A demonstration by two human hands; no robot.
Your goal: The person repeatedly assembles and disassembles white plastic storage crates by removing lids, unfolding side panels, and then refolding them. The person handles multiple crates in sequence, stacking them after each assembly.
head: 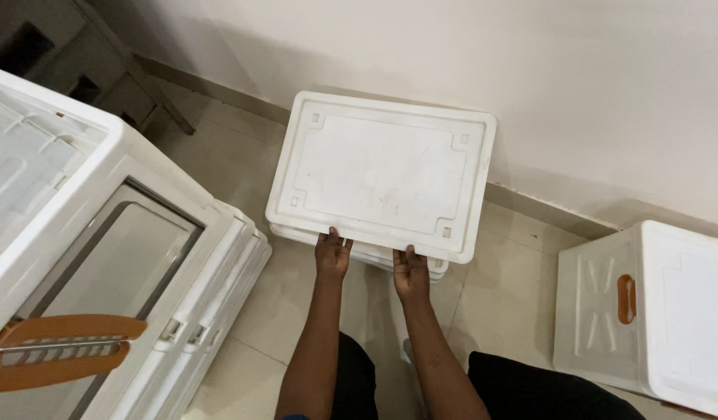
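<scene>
Head view: both hands gripped a white panel's near edge.
Left hand [332, 255]: clasped the white rectangular panel [384, 173].
Right hand [411, 272]: clasped the same edge.
Panel: topped a stack on the tiled floor [499, 280], against the wall.
Right: white bin [646, 311], orange handle [625, 299].

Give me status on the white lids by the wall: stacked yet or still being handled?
Looks done: at least one white panel already lies under the top lid on the tiled floor. In hand: left hand and right hand hold that lid's near edge. Left: the white panels leaning against the open box remain apart.
</scene>
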